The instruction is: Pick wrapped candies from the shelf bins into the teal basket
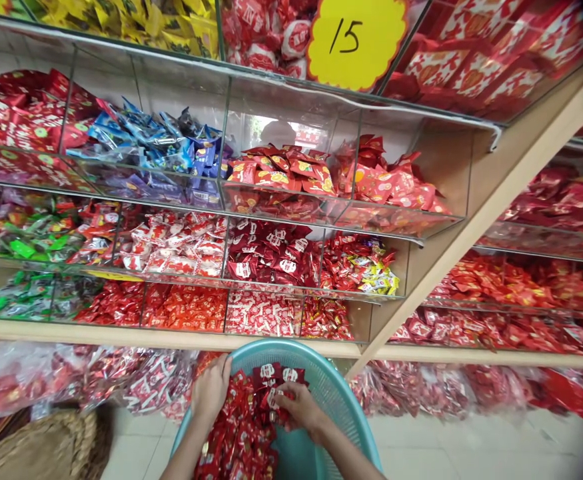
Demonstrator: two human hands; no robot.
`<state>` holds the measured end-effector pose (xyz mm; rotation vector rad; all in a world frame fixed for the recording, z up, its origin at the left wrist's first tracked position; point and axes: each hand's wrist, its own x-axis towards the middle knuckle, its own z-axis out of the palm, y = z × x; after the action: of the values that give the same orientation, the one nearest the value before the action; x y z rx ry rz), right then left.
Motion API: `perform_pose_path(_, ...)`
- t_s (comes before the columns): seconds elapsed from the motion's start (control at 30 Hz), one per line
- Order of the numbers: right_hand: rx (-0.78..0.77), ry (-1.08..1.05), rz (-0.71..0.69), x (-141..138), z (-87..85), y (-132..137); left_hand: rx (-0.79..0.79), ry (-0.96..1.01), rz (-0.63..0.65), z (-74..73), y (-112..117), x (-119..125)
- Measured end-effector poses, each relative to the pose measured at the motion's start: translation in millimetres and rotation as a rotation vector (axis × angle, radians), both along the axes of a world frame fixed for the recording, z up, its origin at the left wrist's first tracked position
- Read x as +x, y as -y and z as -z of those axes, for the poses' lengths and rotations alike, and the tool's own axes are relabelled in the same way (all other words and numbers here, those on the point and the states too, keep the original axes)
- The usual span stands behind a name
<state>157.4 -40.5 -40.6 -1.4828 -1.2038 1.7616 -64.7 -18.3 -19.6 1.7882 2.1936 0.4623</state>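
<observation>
A teal plastic basket (348,407) stands on the floor below the shelves. Its left part is heaped with small red wrapped candies (238,427), while bare teal bottom shows at the right. My left hand (211,392) is closed over the basket's left rim, fingertips beside the candies. Inside the basket, my right hand (298,408) has its thumb and fingers pinched on a dark red candy packet (274,398). More dark red packets with white print (266,373) lie at the far side of the heap, just beyond the right fingers.
Clear-fronted shelf bins (271,313) of wrapped candies rise ahead, above a wooden ledge (171,337). A yellow sign (356,43) reads 15. Plastic bags of candies (141,380) line the floor under the ledge. A woven basket (46,443) is at lower left.
</observation>
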Motion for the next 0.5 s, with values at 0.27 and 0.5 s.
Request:
perform_pose_path(0.27, 0.107, 0.034, 0.065, -18.9, -9.6, -40.6, 0.015, 0.0, 0.008, 0.6, -0.7, -0.2)
perform_pose_path(0.5, 0.111, 0.198, -0.011, -34.4, -5.8, -74.4, -0.005, -0.008, -0.003, -2.0, 0.8, 0.4)
